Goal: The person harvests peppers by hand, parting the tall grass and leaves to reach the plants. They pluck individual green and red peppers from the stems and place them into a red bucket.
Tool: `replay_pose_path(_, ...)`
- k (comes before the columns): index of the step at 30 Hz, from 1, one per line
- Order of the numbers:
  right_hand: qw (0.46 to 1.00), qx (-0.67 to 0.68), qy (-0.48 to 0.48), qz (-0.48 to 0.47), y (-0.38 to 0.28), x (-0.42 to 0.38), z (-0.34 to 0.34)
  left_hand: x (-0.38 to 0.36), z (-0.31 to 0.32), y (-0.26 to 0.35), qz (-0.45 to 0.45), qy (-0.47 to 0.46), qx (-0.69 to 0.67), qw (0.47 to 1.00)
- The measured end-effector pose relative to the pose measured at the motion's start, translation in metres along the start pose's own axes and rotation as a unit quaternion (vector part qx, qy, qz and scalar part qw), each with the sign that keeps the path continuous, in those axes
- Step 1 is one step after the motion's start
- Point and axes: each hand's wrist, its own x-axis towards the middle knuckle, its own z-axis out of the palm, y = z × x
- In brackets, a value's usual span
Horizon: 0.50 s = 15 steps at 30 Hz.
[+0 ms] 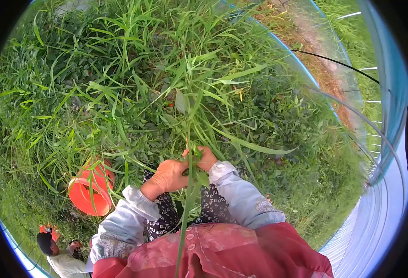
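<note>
Amid grass (125,28) and low plants (268,111), the left hand (167,175) and right hand (206,158) are held close together, fingers bent. Leaves (196,150) are seen at the right fingertips; whether they are pinched cannot be told. Between the hands, a long stalk (184,222) is noted crossing close by the left fingertips; whether it is grasped cannot be told either. Pale sleeves (245,199) are worn to both wrists. Just below the grip, patterned trousers (164,213) are partly covered, with a red shirt (167,255) nearer still. Left of the grip, an orange bucket (103,202) is tilted and overlapped by grass. Farther below left, a person (67,262) in a dark cap (45,243) is seen. Well right of the grip, a grey pipe (379,124) is arched.
</note>
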Motion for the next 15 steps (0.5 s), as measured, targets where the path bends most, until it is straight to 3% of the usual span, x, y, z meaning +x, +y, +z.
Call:
replay_pose_path(2,0.989,-0.118,-0.060,-0.069,-0.009,-0.010,0.008,-0.006,0.005,-0.007,0.010,-0.003,-0.004,1.000)
replay_pose_path(3,0.995,0.086,-0.059,-0.008,0.008,-0.004,0.008,-0.011,0.003,-0.006,-0.005,-0.024,-0.001,1.000)
replay_pose_path(4,0.994,0.089,-0.060,-0.008,0.014,-0.003,0.008,-0.014,0.001,-0.005,-0.019,-0.044,0.003,0.999)
replay_pose_path(6,0.988,-0.131,-0.046,-0.070,0.017,-0.010,0.010,-0.017,0.003,0.009,-0.025,-0.032,-0.024,0.999)
replay_pose_path(7,0.986,-0.161,0.033,-0.021,0.034,-0.001,0.006,-0.018,0.007,0.013,-0.001,-0.088,-0.149,0.985)
replay_pose_path(8,0.986,-0.160,0.035,-0.021,0.028,0.002,-0.002,-0.019,0.011,0.019,0.021,-0.142,-0.270,0.952)
replay_pose_path(9,0.990,-0.087,0.077,0.080,0.018,0.007,-0.012,-0.018,0.018,0.035,0.037,-0.169,-0.253,0.952)
replay_pose_path(10,0.977,-0.017,0.111,0.179,0.007,0.013,-0.018,-0.016,0.029,0.034,0.007,-0.139,-0.257,0.956)
replay_pose_path(12,0.982,-0.123,0.103,0.103,-0.004,0.010,-0.022,-0.011,0.034,0.004,-0.052,-0.017,-0.286,0.957)
replay_pose_path(14,0.981,-0.167,0.059,0.085,-0.016,0.004,-0.020,-0.009,0.004,-0.006,-0.164,-0.060,-0.343,0.923)
replay_pose_path(15,0.964,-0.247,0.063,0.075,-0.045,-0.010,-0.004,-0.013,0.002,-0.016,-0.165,-0.037,-0.402,0.900)
